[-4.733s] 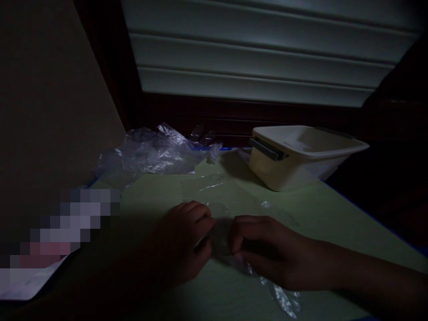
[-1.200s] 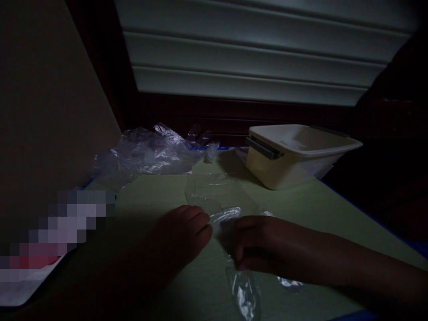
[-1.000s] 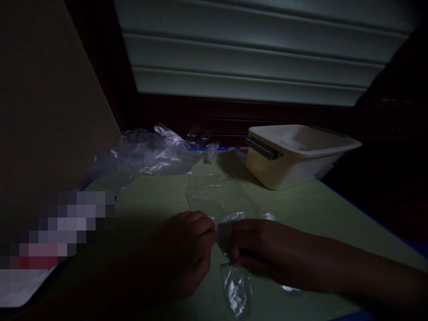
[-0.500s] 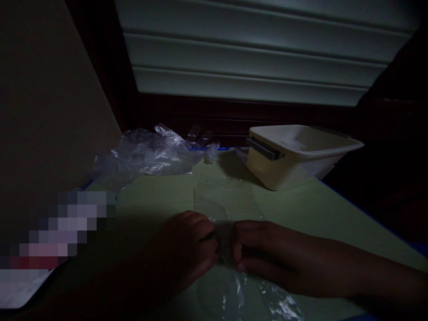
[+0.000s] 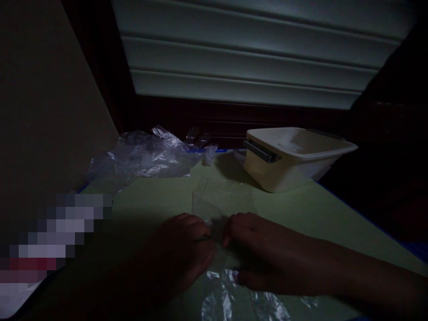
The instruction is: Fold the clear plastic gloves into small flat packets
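Note:
A clear plastic bag [image 5: 224, 194] lies flat on the pale green table, and its crinkled near part shines below my hands. My left hand [image 5: 190, 249] is closed on the bag's left side, its fingers curled and pinched together. Close beside it on the right, my right hand [image 5: 261, 254] rests over the bag with its thumb apart from its curled fingers. Whether the right fingertips grip the film is too dark to make out.
A heap of crumpled clear plastic [image 5: 150, 154] lies at the table's back left. A cream tub [image 5: 267, 174] with a grey handle stands at the back right. A pale, blurred-out object [image 5: 70, 223] is at the left edge. White slats rise behind.
My right hand's thumb has moved away from its fingers, which have shifted slightly up and left. The near part of the bag has shifted and crinkled. The view has moved slightly.

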`<state>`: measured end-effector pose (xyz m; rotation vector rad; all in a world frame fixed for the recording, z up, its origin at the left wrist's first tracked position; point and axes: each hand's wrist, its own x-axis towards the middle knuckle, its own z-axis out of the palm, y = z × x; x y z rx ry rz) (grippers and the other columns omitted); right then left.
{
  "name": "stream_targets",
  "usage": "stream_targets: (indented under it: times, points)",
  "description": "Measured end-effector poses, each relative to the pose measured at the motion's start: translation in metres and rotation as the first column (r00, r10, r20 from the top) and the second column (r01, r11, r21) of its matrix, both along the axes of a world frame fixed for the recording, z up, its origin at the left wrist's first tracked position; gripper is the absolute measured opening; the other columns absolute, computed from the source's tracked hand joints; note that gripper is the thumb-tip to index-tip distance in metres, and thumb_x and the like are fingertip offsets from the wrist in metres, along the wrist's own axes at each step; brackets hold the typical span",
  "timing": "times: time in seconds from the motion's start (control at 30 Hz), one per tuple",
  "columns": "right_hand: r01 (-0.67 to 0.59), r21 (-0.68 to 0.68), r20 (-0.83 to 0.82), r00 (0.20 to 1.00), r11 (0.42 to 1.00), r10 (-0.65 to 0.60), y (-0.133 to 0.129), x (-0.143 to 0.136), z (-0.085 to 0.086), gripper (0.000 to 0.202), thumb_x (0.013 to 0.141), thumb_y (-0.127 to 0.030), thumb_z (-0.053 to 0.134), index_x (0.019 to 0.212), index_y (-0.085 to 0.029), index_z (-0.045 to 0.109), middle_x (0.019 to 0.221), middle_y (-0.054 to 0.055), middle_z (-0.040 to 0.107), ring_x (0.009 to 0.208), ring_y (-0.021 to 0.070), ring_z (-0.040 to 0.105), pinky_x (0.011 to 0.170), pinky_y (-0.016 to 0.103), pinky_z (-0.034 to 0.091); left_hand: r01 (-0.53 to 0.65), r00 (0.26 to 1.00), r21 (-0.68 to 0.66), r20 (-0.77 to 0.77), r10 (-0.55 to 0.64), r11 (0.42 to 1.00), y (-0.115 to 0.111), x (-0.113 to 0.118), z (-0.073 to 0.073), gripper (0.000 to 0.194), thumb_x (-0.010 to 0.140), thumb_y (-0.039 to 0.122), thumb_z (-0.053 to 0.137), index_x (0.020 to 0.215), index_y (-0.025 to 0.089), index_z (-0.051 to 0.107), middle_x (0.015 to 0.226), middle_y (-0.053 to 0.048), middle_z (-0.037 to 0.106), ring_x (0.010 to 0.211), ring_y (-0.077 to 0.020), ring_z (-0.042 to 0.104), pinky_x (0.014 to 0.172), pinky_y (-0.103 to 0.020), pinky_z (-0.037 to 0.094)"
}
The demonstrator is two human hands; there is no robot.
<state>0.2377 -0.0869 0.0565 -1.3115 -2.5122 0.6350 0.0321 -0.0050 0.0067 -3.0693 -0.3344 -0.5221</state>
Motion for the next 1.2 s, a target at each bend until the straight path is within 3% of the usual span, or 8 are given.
stream_targets:
  times: [0.17, 0.3, 0.43, 0.57, 0.77, 1.03, 1.13, 1.2]
  points:
    - [0.011, -0.002, -0.019, 1.0, 1.0, -0.011, 0.001, -0.003, 0.001, 0.005, 0.085, -0.012, 0.062, 0.088, -0.011, 0.064, 0.089, 0.008, 0.062, 0.083, 0.018, 0.057, 0.075, 0.028, 0.045, 0.083, 0.992, -0.007, 0.092, -0.082, 0.997, -0.001, 0.0, 0.003, 0.016, 0.09, 0.02, 0.056, 0.075, 0.017, 0.061, 0.075, -0.001, 0.064, 0.073, -0.0172, 0.06, 0.078, -0.033, 0.045]
    - [0.037, -0.039, -0.126, 0.991, 0.999, -0.042, 0.004, -0.005, -0.002, 0.018, 0.094, -0.013, 0.049, 0.084, -0.012, 0.064, 0.084, 0.007, 0.062, 0.078, 0.0151, 0.057, 0.072, 0.025, 0.044, 0.116, 0.965, 0.068, 0.23, -0.128, 0.991, -0.002, 0.0, 0.004, 0.029, 0.096, 0.027, 0.051, 0.071, 0.017, 0.061, 0.075, 0.0, 0.066, 0.078, -0.0158, 0.062, 0.084, -0.032, 0.043]
    - [0.153, -0.075, -0.167, 0.972, 0.985, -0.164, 0.009, -0.004, -0.014, 0.014, 0.092, -0.014, 0.05, 0.082, -0.014, 0.061, 0.079, 0.004, 0.061, 0.071, 0.0145, 0.056, 0.066, 0.025, 0.042, 0.126, 0.978, 0.104, 0.155, -0.141, 0.987, -0.001, 0.001, 0.001, 0.036, 0.096, 0.029, 0.05, 0.064, 0.016, 0.059, 0.066, 0.001, 0.062, 0.071, -0.0158, 0.061, 0.076, -0.031, 0.044]
    - [0.298, -0.019, -0.133, 0.945, 0.954, -0.298, 0.012, -0.002, -0.025, 0.003, 0.087, -0.016, 0.058, 0.086, -0.016, 0.055, 0.077, 0.003, 0.062, 0.066, 0.0152, 0.057, 0.058, 0.024, 0.039, 0.121, 0.978, 0.125, 0.157, -0.14, 0.985, 0.0, 0.001, -0.002, 0.04, 0.098, 0.03, 0.046, 0.063, 0.016, 0.058, 0.073, -0.002, 0.066, 0.073, -0.0169, 0.062, 0.074, -0.033, 0.046]
    - [0.43, 0.042, -0.08, 0.901, 0.902, -0.426, 0.014, 0.001, -0.028, 0.036, 0.082, -0.02, 0.067, 0.11, -0.016, 0.046, 0.083, 0.005, 0.065, 0.067, 0.0186, 0.061, 0.055, 0.025, 0.039, 0.107, 0.979, 0.147, 0.159, -0.13, 0.983, -0.001, 0.002, 0.002, 0.041, 0.098, 0.028, 0.045, 0.061, 0.016, 0.058, 0.074, -0.002, 0.068, 0.073, -0.0158, 0.063, 0.077, -0.032, 0.048]
    - [0.455, 0.117, -0.094, 0.89, 0.883, -0.446, 0.015, 0.004, -0.033, 0.055, 0.081, -0.021, 0.07, 0.128, -0.015, 0.042, 0.093, 0.009, 0.066, 0.075, 0.0213, 0.065, 0.064, 0.031, 0.048, 0.092, 0.989, 0.109, 0.108, -0.104, 0.99, -0.005, 0.0, 0.004, 0.012, 0.092, 0.02, 0.054, 0.082, 0.017, 0.058, 0.092, -0.003, 0.066, 0.083, -0.0186, 0.06, 0.072, -0.032, 0.046]
    - [0.425, 0.193, -0.107, 0.905, 0.884, -0.412, 0.016, 0.005, -0.036, 0.055, 0.08, -0.02, 0.071, 0.127, -0.016, 0.044, 0.104, 0.012, 0.064, 0.086, 0.024, 0.065, 0.072, 0.036, 0.052, 0.107, 0.99, 0.082, 0.079, -0.114, 0.991, -0.006, 0.001, 0.006, 0.011, 0.092, 0.016, 0.052, 0.081, 0.017, 0.055, 0.083, -0.001, 0.062, 0.076, -0.0172, 0.056, 0.067, -0.031, 0.044]
    - [0.383, 0.273, -0.123, 0.924, 0.882, -0.363, 0.017, 0.007, -0.035, 0.042, 0.082, -0.019, 0.067, 0.12, -0.015, 0.051, 0.107, 0.013, 0.063, 0.09, 0.025, 0.064, 0.075, 0.038, 0.052, 0.119, 0.991, 0.049, 0.054, -0.122, 0.992, -0.006, 0.002, 0.006, 0.014, 0.09, 0.014, 0.056, 0.076, 0.017, 0.054, 0.078, 0.001, 0.06, 0.072, -0.0162, 0.055, 0.063, -0.029, 0.041]
